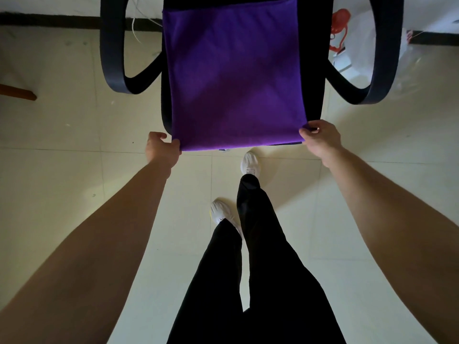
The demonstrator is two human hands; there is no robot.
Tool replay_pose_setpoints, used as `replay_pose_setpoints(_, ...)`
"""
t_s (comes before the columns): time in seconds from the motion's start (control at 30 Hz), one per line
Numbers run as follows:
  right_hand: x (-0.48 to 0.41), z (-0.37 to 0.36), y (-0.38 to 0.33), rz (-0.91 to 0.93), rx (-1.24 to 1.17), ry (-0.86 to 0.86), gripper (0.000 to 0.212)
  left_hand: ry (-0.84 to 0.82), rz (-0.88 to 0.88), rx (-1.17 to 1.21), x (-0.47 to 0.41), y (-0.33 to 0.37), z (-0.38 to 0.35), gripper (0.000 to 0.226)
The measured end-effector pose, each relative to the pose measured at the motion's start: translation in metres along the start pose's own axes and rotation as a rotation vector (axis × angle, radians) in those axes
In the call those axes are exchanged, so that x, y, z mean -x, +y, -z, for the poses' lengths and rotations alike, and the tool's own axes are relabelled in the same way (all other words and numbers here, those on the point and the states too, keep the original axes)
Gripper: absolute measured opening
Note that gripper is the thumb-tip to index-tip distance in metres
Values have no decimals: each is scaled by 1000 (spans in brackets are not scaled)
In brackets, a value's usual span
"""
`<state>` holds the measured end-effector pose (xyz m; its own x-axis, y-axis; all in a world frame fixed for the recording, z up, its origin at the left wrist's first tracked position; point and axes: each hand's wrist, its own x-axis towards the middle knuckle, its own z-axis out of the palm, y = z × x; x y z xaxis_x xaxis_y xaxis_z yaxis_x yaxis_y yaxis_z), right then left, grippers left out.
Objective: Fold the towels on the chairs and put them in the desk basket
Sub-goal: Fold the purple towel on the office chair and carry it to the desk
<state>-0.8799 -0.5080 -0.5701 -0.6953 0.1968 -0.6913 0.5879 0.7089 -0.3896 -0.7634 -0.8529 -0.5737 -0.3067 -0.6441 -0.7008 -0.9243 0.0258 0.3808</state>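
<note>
A purple towel [233, 78] lies spread flat over the seat of a black chair [313, 70] in front of me. My left hand [161, 150] pinches the towel's near left corner. My right hand [320, 137] pinches the near right corner. The near edge of the towel is stretched straight between both hands, just past the seat's front edge. No basket or desk is in view.
The chair's curved black armrests [114, 50] flank the seat on both sides. A white and red plastic bag [345, 38] lies on the floor at the back right. A brown wooden piece [17, 91] shows at the left edge. Pale floor tiles surround my legs and white shoes.
</note>
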Motion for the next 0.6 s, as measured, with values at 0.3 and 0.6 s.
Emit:
replay_pose_setpoints(0.3,-24,-16,25,-188,-245,79,37,93,39,48,-21,-17,-23,39)
replay_pose_setpoints(0.6,11,-3,36,-431,-187,-267,12,-19,234,175,1,-50,1,30)
